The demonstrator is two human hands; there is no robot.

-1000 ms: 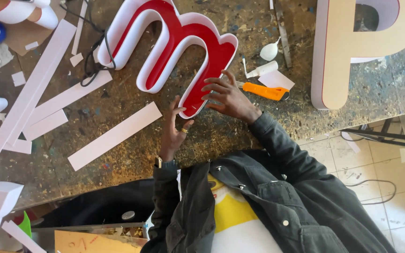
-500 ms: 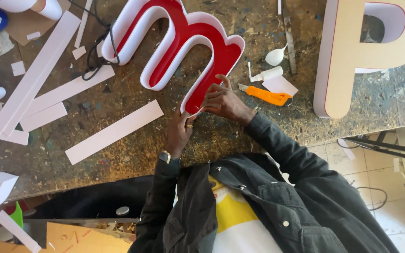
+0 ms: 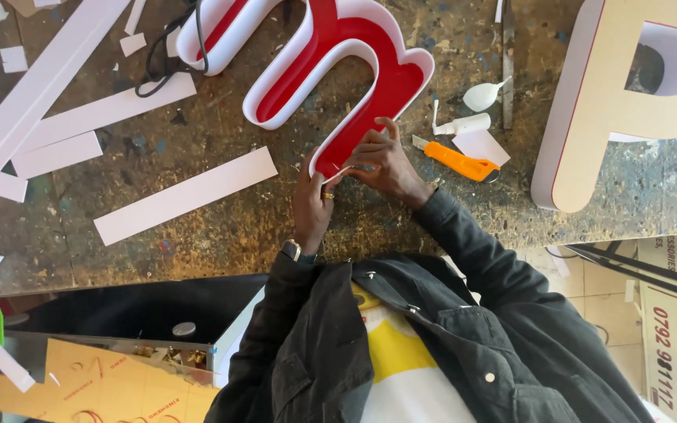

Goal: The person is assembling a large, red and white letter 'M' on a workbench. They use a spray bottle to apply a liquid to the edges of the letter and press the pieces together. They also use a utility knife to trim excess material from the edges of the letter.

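Your left hand (image 3: 313, 200) has risen to the red letter (image 3: 338, 70), both hands now grasping its tip; right hand (image 3: 381, 160) beside the orange knife (image 3: 456, 160).

Both hands are gripping the lower tip of a red letter (image 3: 331, 70) with white walls, lying on the worn workbench (image 3: 221, 227). The left hand (image 3: 313, 202) is pinching the tip's edge; the right hand (image 3: 381, 163) is pressing on the red face just beside it. An orange knife (image 3: 457, 161) is lying near the right hand, and white strips (image 3: 186, 194) are lying to the left. A beige letter (image 3: 613, 102) is sitting well apart.
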